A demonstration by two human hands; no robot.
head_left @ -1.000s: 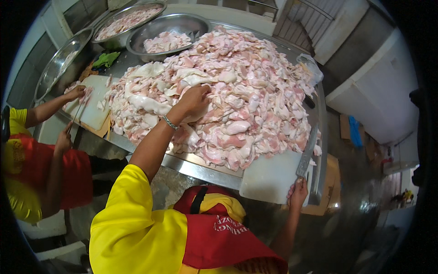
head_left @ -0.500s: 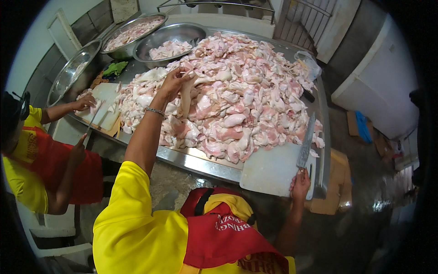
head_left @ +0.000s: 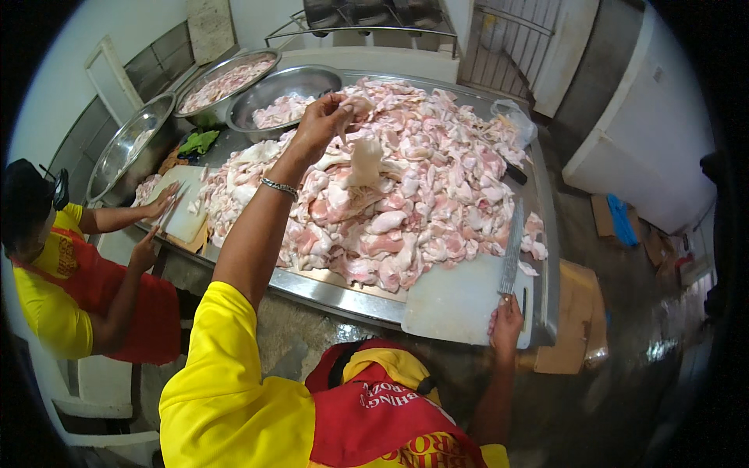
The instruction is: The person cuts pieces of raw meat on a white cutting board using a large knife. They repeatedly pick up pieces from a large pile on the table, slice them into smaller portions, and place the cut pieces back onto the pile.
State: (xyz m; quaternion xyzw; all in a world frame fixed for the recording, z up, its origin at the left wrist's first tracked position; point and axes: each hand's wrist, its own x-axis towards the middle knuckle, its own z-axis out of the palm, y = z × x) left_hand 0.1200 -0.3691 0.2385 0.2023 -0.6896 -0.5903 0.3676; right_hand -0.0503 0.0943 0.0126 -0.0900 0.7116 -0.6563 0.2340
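Note:
A large heap of raw, pale pink chicken pieces (head_left: pixel 406 203) covers the metal table. Above its far left part, my left hand (head_left: pixel 324 123) is closed in a pinch on a limp piece of chicken skin (head_left: pixel 359 108). Below those fingers is another pale flap (head_left: pixel 363 162); I cannot tell whether it hangs from the held piece. My right hand (head_left: pixel 507 318) grips the handle of a long knife (head_left: pixel 512 249), blade pointing away from me. That hand is at the right part of a white cutting board (head_left: pixel 445 308), which lies at the table's near edge.
On the left, a co-worker's hands (head_left: pixel 160 204) work with a knife at another cutting board (head_left: pixel 187 218). Steel basins (head_left: pixel 328 78) stand along the far left side. A dark handle (head_left: pixel 516 173) and a plastic bag (head_left: pixel 519 129) lie at the right. Flattened cardboard (head_left: pixel 573 312) is beside the table.
My left hand has moved away and to the right over the heap, carrying the skin. My right hand stays by the board with the knife. The co-worker's far hand has shifted right.

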